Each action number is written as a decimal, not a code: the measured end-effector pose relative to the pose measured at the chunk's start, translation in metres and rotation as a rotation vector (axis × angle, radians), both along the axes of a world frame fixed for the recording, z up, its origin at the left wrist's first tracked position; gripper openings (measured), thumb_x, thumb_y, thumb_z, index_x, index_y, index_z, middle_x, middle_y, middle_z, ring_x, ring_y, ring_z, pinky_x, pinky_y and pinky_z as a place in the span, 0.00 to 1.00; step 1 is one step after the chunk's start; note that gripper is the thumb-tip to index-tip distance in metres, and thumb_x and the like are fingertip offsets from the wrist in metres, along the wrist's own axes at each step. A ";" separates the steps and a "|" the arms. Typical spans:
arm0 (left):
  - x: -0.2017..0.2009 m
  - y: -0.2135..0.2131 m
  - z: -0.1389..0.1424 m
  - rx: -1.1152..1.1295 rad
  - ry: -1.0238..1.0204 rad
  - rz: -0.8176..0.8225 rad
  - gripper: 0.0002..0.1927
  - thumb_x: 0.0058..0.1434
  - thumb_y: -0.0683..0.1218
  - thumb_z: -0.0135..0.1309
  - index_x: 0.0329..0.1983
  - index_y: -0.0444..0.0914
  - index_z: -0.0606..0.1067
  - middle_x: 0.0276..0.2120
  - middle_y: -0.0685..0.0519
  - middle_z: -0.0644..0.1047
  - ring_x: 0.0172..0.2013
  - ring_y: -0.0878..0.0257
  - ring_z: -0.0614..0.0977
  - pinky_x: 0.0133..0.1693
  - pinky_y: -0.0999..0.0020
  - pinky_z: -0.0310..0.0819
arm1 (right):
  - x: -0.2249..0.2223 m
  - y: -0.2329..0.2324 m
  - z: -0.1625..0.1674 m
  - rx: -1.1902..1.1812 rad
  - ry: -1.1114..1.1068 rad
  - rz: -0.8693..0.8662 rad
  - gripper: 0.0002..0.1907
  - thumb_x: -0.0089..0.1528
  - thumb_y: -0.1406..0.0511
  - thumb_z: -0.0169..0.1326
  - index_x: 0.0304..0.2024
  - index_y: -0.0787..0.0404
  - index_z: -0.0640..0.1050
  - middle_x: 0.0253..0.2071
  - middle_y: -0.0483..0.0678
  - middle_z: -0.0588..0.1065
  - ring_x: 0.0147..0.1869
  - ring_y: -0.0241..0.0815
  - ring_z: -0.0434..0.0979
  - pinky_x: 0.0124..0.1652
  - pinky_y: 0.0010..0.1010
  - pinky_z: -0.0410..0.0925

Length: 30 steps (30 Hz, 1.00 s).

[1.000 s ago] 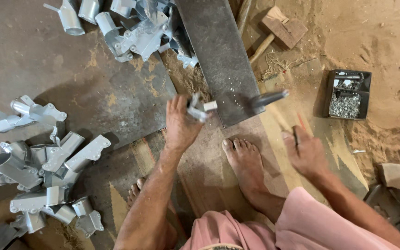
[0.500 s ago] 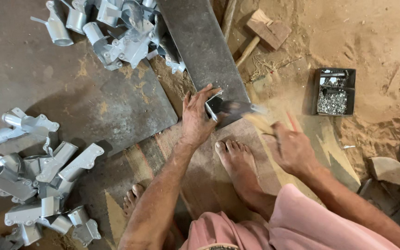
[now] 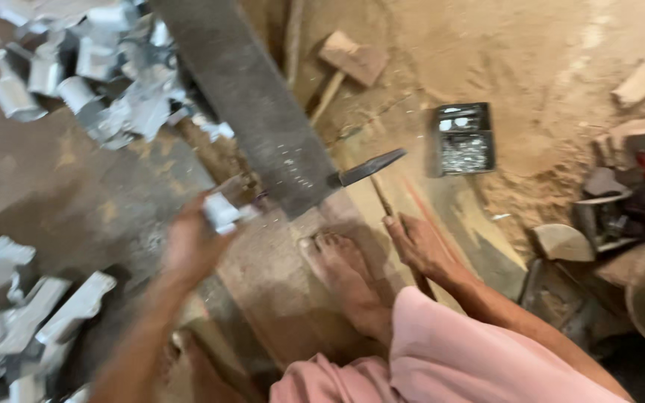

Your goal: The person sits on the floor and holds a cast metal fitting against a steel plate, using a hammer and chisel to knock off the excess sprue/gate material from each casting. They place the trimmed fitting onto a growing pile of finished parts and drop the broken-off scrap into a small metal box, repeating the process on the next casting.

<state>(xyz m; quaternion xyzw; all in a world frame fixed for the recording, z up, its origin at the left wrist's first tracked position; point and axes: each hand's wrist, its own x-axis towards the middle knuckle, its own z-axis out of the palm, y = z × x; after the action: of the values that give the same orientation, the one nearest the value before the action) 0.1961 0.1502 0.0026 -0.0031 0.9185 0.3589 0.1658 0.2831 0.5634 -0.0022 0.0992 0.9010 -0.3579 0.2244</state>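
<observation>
The left hand (image 3: 192, 246) is curled around a small pale grey cast-metal fitting (image 3: 222, 211), fingers wrapped over it so the piece pokes out at the top; motion blur softens the whole arm. The right hand (image 3: 419, 246) is closed round the thin wooden handle of a dark-headed metal hammer (image 3: 367, 168), whose long pointed head sits at about 11 o'clock from that hand, its tip aimed toward 2 o'clock.

Between the two hands a bare foot (image 3: 345, 280) rests on a worn reddish wooden board (image 3: 263, 269) on the floor, toes pointing toward 12 o'clock. Just above the toes, a long dark grey flat metal bar (image 3: 251, 89) runs diagonally from 11 o'clock down to the hammer head, which lies against its lower end. The fitting is just to the left of that end.

At 10 o'clock from the left hand lies a heap of similar silver-grey metal castings (image 3: 91, 67); a second heap (image 3: 24, 313) lies at 8 o'clock. At 1 o'clock from the right hand, a small dark rectangular tin of tiny metal bits (image 3: 463, 140) sits on the sandy earthen floor (image 3: 546, 67). A wooden mallet (image 3: 349, 63) lies at 12 o'clock. Pink cloth (image 3: 457, 358) covers the person's knee at the bottom.
</observation>
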 end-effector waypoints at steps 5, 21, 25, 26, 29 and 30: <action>0.047 -0.175 0.080 -0.449 -0.103 -0.162 0.44 0.52 0.61 0.62 0.70 0.40 0.68 0.49 0.41 0.81 0.48 0.46 0.82 0.49 0.51 0.76 | -0.051 0.075 0.029 0.222 -0.040 -0.136 0.17 0.68 0.57 0.45 0.45 0.63 0.77 0.29 0.61 0.79 0.34 0.59 0.83 0.37 0.50 0.73; 0.026 -0.345 0.122 -0.807 0.046 -0.102 0.35 0.52 0.60 0.65 0.60 0.38 0.74 0.58 0.40 0.76 0.58 0.40 0.75 0.59 0.48 0.68 | -0.041 -0.001 0.012 0.718 0.455 0.188 0.15 0.68 0.56 0.52 0.48 0.58 0.80 0.44 0.58 0.81 0.48 0.57 0.82 0.47 0.46 0.74; -0.106 -0.295 0.067 -0.627 0.147 0.085 0.34 0.53 0.52 0.62 0.64 0.41 0.70 0.61 0.40 0.72 0.62 0.38 0.68 0.60 0.46 0.62 | 0.035 -0.133 -0.041 0.801 0.283 0.322 0.14 0.69 0.58 0.48 0.52 0.54 0.78 0.49 0.53 0.80 0.51 0.52 0.82 0.48 0.43 0.74; -0.131 -0.286 0.058 -0.560 -0.028 0.214 0.30 0.57 0.51 0.57 0.66 0.51 0.70 0.60 0.48 0.77 0.61 0.45 0.76 0.59 0.48 0.71 | 0.043 -0.144 -0.065 0.832 0.300 0.306 0.14 0.69 0.58 0.47 0.53 0.54 0.77 0.50 0.51 0.80 0.51 0.51 0.82 0.49 0.42 0.74; -0.197 -0.258 0.040 -0.496 0.057 0.218 0.35 0.57 0.50 0.57 0.70 0.55 0.67 0.57 0.46 0.78 0.57 0.43 0.77 0.55 0.47 0.72 | 0.041 -0.140 -0.119 0.881 0.400 0.279 0.14 0.70 0.58 0.45 0.54 0.52 0.77 0.52 0.49 0.81 0.50 0.49 0.83 0.46 0.41 0.75; -0.216 -0.251 0.034 -0.490 0.084 0.228 0.36 0.56 0.51 0.59 0.70 0.54 0.66 0.56 0.45 0.77 0.57 0.42 0.76 0.54 0.46 0.71 | 0.038 -0.138 -0.129 0.882 0.423 0.248 0.13 0.71 0.57 0.46 0.51 0.52 0.77 0.50 0.49 0.81 0.48 0.50 0.83 0.44 0.42 0.75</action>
<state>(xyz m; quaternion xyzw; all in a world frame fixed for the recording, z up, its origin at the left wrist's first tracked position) -0.0197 -0.1006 0.0370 -0.1314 0.9778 0.1421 0.0802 0.3207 0.4257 -0.1314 0.0019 0.9972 0.0740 0.0145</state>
